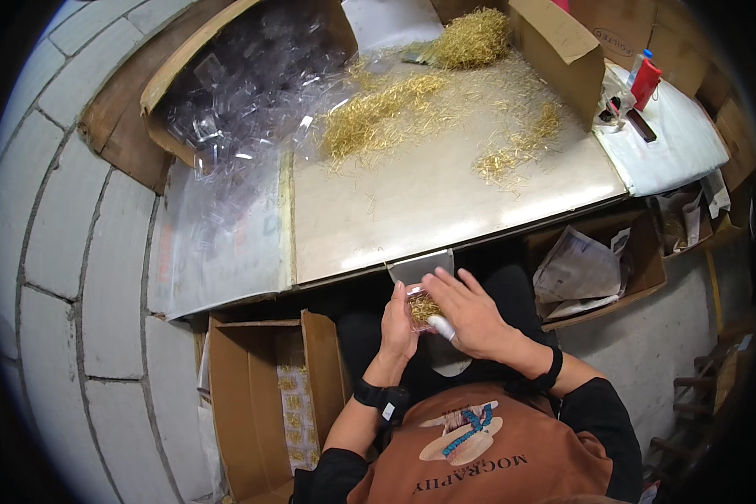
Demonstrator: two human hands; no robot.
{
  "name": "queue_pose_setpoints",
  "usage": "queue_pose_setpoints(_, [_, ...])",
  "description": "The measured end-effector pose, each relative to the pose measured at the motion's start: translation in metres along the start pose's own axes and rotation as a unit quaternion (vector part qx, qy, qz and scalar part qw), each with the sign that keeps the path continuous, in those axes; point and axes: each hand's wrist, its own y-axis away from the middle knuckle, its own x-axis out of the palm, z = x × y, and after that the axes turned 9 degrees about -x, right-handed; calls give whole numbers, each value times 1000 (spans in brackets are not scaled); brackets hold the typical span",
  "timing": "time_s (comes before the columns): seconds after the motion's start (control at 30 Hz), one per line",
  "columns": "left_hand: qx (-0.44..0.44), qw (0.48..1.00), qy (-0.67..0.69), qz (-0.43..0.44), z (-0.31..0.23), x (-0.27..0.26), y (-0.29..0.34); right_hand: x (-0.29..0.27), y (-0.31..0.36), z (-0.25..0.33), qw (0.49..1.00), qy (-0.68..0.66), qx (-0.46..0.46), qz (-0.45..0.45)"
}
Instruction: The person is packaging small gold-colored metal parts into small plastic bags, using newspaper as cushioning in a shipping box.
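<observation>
My left hand (400,323) grips a small clear plastic box (414,291) from its left side, just off the table's front edge. Inside lie many small gold-coloured wire pieces (424,309); their exact kind is too small to tell. My right hand (472,317) reaches over from the right, its fingers stretched across the box's far right edge. A white wrap covers its thumb, which is beside the box's near corner. Whether the box's lid is on, I cannot tell. Beyond my fingers a grey flap (422,267) stands at the table edge.
On the table (445,218) lie loose gold piles (378,118) and a larger heap (472,40). Clear plastic boxes (235,109) fill the back left. An open carton (231,370) with filled boxes stands lower left; another carton (647,281) holds paper at right. A red bottle (645,84) stands back right.
</observation>
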Motion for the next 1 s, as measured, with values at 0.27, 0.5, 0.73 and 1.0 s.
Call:
queue_pose_setpoints(0.27, [40, 997, -49, 52, 0, 5, -1, -20, -3, -6, 996, 67, 24, 50])
queue_pose_setpoints(0.5, [62, 998, 4, 12, -4, 1, 0, -8, -10, 0, 999, -35, 28, -25])
queue_pose_setpoints(0.73, [36, 996, 31, 73, 14, 1, -5, 9, -16, -11, 994, 36, 71, -79])
queue_pose_setpoints(1.0, [76, 995, -40, 56, 10, 7, -2, 19, -16, -18, 992, -4, 67, -111])
